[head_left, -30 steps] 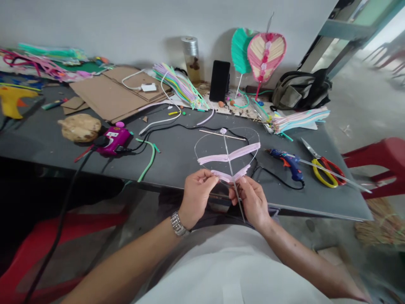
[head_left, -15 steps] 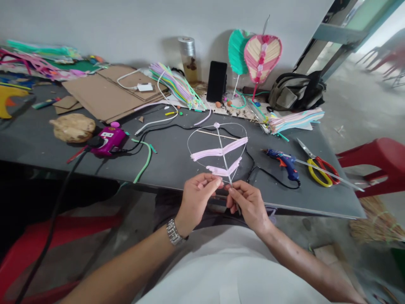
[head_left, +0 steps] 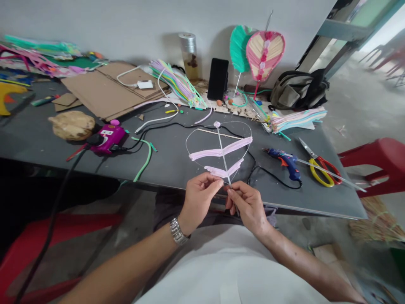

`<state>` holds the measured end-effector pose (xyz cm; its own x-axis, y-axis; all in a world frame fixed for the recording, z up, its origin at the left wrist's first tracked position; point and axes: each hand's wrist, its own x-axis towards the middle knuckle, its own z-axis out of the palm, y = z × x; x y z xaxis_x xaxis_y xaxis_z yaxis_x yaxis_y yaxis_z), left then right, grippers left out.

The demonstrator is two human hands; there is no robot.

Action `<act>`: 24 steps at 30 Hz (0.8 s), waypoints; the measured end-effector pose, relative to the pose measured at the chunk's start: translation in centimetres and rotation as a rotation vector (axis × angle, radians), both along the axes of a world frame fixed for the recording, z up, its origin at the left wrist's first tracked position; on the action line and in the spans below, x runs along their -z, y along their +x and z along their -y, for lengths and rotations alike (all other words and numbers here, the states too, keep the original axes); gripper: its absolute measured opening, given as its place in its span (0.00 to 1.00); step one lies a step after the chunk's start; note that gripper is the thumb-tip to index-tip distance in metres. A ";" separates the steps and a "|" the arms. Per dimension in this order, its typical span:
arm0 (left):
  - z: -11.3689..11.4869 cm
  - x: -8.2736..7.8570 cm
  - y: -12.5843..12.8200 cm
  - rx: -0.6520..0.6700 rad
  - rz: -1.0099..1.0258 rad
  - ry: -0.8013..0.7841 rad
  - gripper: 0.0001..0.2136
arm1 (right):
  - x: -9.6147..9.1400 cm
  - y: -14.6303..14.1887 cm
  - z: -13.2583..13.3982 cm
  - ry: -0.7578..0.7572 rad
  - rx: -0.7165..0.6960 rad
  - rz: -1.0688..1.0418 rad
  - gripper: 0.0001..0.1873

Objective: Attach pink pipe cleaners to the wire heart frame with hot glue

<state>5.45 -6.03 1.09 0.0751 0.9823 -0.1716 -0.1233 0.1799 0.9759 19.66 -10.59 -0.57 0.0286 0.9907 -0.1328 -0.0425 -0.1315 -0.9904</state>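
A heart-shaped wire frame (head_left: 218, 145) with a centre stick and two pink pipe-cleaner chevrons stands tilted over the near edge of the dark table (head_left: 177, 164). My left hand (head_left: 198, 202), a watch on its wrist, pinches the lower pink chevron's left end. My right hand (head_left: 248, 207) pinches the stick just below that chevron. Both hands are closed on the frame, close together in front of my white shirt.
A blue glue gun (head_left: 286, 162) and yellow-red scissors (head_left: 319, 166) lie to the right. A purple glue gun (head_left: 107, 139) and green pipe cleaners (head_left: 145, 156) sit left. Cardboard (head_left: 104, 90), pipe-cleaner bundles (head_left: 177, 84), a phone (head_left: 218, 79), finished leaves (head_left: 264, 52) and a bag (head_left: 299, 88) line the back.
The frame has been drawn slightly towards me and my right hand has slid up the stick to just under the lower chevron. Nothing else on the table moved.
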 end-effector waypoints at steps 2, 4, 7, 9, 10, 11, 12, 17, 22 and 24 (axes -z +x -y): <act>0.1 0.1 0.0 -0.007 -0.001 -0.002 0.07 | 0.0 0.0 0.1 0.003 -0.002 0.007 0.16; 0.1 0.1 0.0 -0.010 -0.006 0.001 0.07 | 0.1 -0.1 0.1 0.004 -0.003 0.013 0.17; 0.2 0.2 0.0 -0.010 -0.006 0.005 0.07 | 0.2 -0.1 0.2 -0.005 -0.002 0.007 0.17; 0.3 0.1 0.0 -0.010 -0.006 0.002 0.06 | 0.3 -0.2 0.3 -0.014 -0.001 0.001 0.18; 0.3 0.1 0.1 -0.009 -0.007 0.000 0.06 | 0.3 -0.2 0.3 -0.018 -0.001 -0.002 0.18; 0.4 0.1 0.1 -0.007 -0.009 -0.001 0.06 | 0.3 -0.2 0.3 -0.020 -0.002 -0.003 0.18; 0.4 0.0 0.1 -0.004 -0.011 0.000 0.06 | 0.3 -0.2 0.3 -0.022 -0.003 -0.005 0.18; 0.4 -0.2 0.3 0.019 0.009 0.005 0.07 | -0.1 0.0 0.1 -0.010 -0.003 -0.023 0.18; 0.2 -0.2 0.0 0.075 0.051 -0.014 0.07 | -0.5 0.2 -0.2 0.004 0.004 -0.038 0.18; 0.1 0.1 -0.3 0.065 0.057 -0.007 0.07 | -0.5 0.3 -0.2 0.006 0.004 -0.040 0.18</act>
<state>5.16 -6.18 0.97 0.1486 0.9738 -0.1723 -0.1659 0.1963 0.9664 19.98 -10.44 -0.10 0.0270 0.9914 -0.1277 -0.0824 -0.1251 -0.9887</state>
